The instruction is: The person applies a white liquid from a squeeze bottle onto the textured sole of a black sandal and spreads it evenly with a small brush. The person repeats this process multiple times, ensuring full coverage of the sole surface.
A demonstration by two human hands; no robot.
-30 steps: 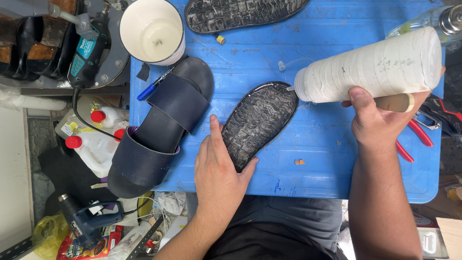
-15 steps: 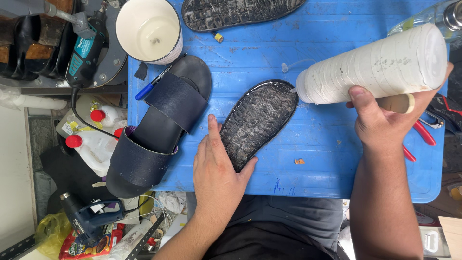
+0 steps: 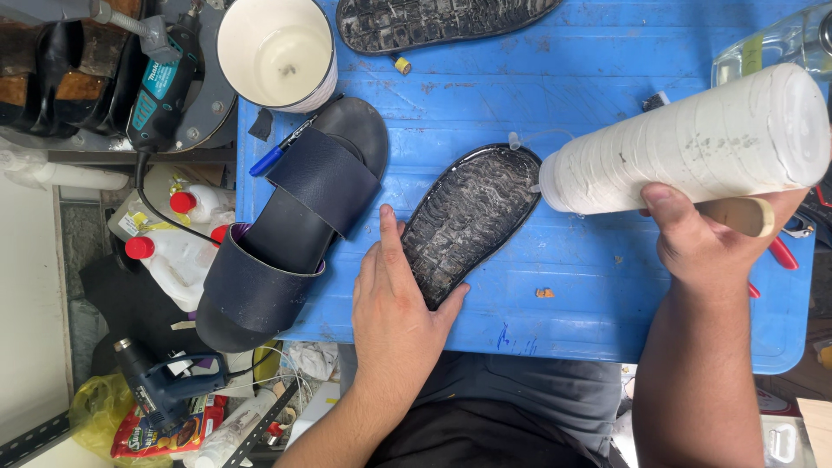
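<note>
A black rubber sole lies tread side up on the blue table, wet with glue. My left hand lies flat on the table, its fingers and thumb around the sole's near end. My right hand grips a large white glue bottle held on its side, nozzle at the sole's far end. A wooden handle also sticks out of that hand. A dark blue two-strap sandal lies left of the sole.
A second black sole lies at the table's far edge beside a white cup. A blue pen lies by the sandal. Red-handled pliers sit at right. A rotary tool, red-capped bottles and a heat gun are off the left edge.
The glue bottle has stayed over the sole's far end, shifting slightly. My left hand keeps its place on the sole's near end.
</note>
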